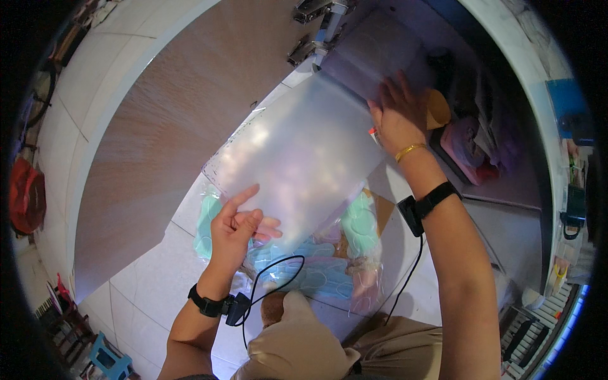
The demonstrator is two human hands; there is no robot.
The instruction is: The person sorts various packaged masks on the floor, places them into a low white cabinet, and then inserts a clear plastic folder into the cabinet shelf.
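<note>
A translucent, frosted plastic sheet (294, 152) spans the space between the opened cabinet door and the cabinet. At its lower left edge my left hand (242, 225) has its index finger extended and some fingers showing through or against the plastic; whether it grips the sheet I cannot tell. My right hand (401, 116) reaches into the dark cabinet with fingers spread, by the sheet's right side and a yellow-orange rounded object (438, 109). Under and below the sheet, clear bags of face masks lie on the floor: green ones (360, 223), blue ones (308, 273) and pink ones (365, 285).
A large wood-grain cabinet door (180, 109) stands open at left, with metal hinges (304, 50) at its top. Inside the cabinet (503, 190) are a pink item (463, 147) and dark objects. A blue plastic stool (110, 358) is at lower left. Black cables hang from both wrist straps.
</note>
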